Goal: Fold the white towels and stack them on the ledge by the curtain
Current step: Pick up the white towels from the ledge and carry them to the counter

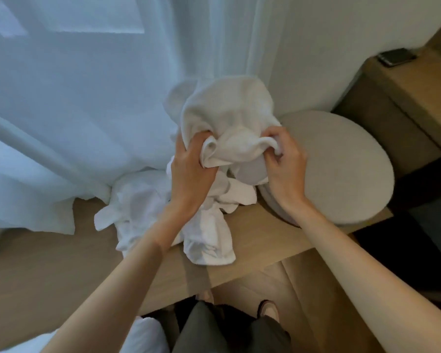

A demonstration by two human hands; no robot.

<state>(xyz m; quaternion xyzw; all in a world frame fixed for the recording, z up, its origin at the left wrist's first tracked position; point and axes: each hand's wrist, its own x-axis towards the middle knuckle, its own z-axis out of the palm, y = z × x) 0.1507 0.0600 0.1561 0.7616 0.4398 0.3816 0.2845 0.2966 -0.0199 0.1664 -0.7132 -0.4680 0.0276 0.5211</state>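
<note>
Item 1. Your left hand (189,161): fingers curled into a fist round a bunched edge of the white towel (229,110), back of the hand towards the camera.

Item 2. Your right hand (285,161): thumb and fingertips pinching the same rumpled edge a little to the right, the other fingers bent beneath it.

Item 3. The white towel: lifted clear of the ledge (49,263), held between both hands, unfolded, its bulk billowing up and away from you against the curtain (74,98) and the white wall (341,34).

Item 4. Heap of white towels (143,200): crumpled and unfolded, lying on the ledge under your left forearm, its far side touching the curtain hem, one end drooping to the ledge's front edge.

Item 5. The ledge: pale wood, running left to right below the curtain.

Item 6. The curtain: sheer, pale, its hem pooled on the ledge at left.

Item 7. Round grey cushion (341,161): at the right end of the ledge, just beside the heap and partly behind your right hand.

Item 8. Phone (396,56): dark, lying flat on a wooden side shelf (418,85) at upper right, well apart from the towels.

Item 9. Your dark trousers (201,332) and one shoe (269,310): at the bottom edge, in front of the ledge.
</note>
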